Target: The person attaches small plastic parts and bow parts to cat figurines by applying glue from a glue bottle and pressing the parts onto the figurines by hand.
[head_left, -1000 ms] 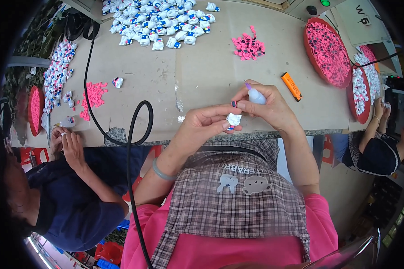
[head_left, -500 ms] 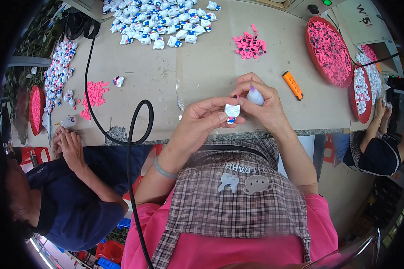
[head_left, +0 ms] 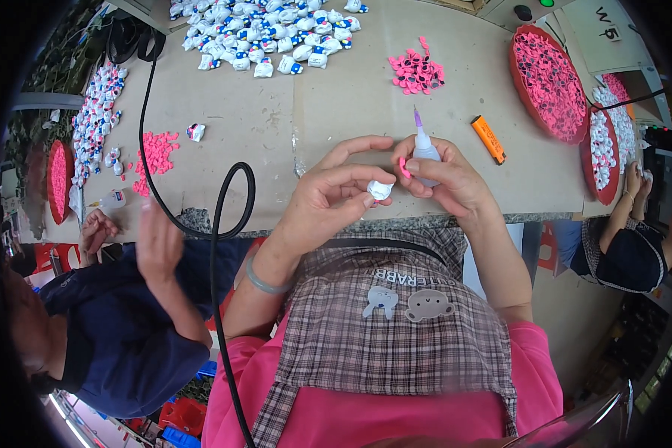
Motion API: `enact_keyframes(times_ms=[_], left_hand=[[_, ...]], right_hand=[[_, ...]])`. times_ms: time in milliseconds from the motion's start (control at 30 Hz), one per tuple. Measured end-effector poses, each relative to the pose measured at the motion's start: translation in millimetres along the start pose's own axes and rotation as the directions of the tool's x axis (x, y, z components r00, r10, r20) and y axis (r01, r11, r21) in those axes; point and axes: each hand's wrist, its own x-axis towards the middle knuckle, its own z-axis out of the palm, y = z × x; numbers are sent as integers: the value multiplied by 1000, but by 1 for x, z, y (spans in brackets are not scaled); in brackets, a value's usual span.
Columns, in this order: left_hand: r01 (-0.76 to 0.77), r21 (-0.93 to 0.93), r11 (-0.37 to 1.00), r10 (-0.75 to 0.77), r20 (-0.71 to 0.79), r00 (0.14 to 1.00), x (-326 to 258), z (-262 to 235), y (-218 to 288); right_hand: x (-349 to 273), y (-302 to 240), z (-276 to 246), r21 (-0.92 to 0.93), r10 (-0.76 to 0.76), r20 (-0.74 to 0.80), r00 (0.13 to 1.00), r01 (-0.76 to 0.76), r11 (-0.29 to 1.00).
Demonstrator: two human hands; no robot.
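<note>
In front of my apron, my left hand [head_left: 327,193] pinches a small white cat figurine [head_left: 381,190] between thumb and fingertips. The figurine is tipped, with its white head showing and its body mostly hidden. Just right of it, my right hand [head_left: 459,178] is wrapped round a small translucent glue bottle [head_left: 425,148], whose purple needle tip points up and away from me. Between the thumb and index finger of that same hand sits a small pink piece [head_left: 404,166]. Figurine and pink piece are apart.
Beyond my hands lie a heap of white-and-blue figurines [head_left: 265,33] and a pile of pink pieces [head_left: 418,71]. An orange lighter [head_left: 488,140] lies right of my hands, near a red tray [head_left: 517,71] of pink pieces. A black cable [head_left: 215,246] loops at left, beside a co-worker's hand [head_left: 159,243].
My hands have drawn slightly apart, and the figurine has tipped over. The glue bottle has swung upright, and the pink piece now shows at my right fingertips. The co-worker's hand moved right.
</note>
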Motion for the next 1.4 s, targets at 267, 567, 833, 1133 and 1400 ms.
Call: enact_keyframes(times_ms=[267, 567, 833, 1133, 1400], left_hand=[[-30, 205, 978, 21, 46, 999, 0, -1, -4], [-6, 44, 999, 6, -1, 1000, -1, 0, -11], [34, -55, 998, -37, -54, 998, 0, -1, -14], [137, -166, 976, -158, -120, 980, -2, 2, -13], [125, -37, 991, -130, -205, 970, -2, 5, -13]], right_hand=[[2, -1, -7, 68, 149, 127, 981, -158, 985], [-5, 5, 3, 50, 113, 54, 992, -116, 992], [-18, 8, 15, -443, -177, -161, 971, 90, 892], [-21, 9, 12, -214, -279, -217, 936, 233, 949], [-19, 17, 20, -289, -194, -205, 959, 130, 948]])
